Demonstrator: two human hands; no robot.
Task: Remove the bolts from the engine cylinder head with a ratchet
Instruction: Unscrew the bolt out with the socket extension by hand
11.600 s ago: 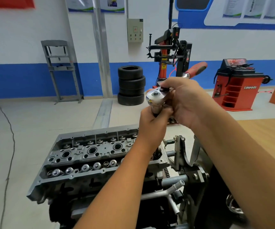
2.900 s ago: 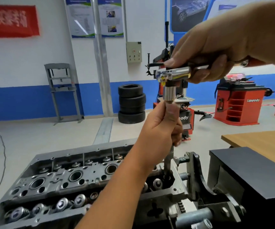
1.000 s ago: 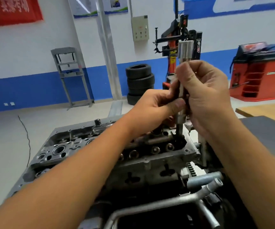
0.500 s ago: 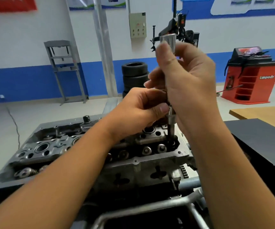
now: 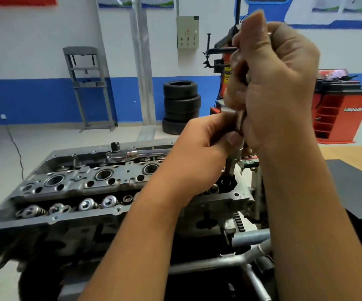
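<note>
- Two hands meet over the near right corner of the cylinder head [image 5: 119, 205], both on one upright metal shaft [image 5: 232, 165].
- Right hand [image 5: 277, 83] is higher, fingers curled tight around the shaft's upper part, which it mostly hides.
- Left hand [image 5: 201, 153] is below it, thumb and fingers pinching the shaft lower down.
- Shaft's lower end stands at a dark hex recess [image 5: 226, 184] in the head's corner; whether a bolt is on it cannot be told.
- Ratchet [image 5: 136, 153] lies loose along the head's far edge, its black knob up, apart from both hands.
- Valve springs [image 5: 71, 207] line the head's near side.
- Behind, on the floor: stacked tires [image 5: 181, 107], a grey rack [image 5: 88, 88], a red machine [image 5: 338, 109].
</note>
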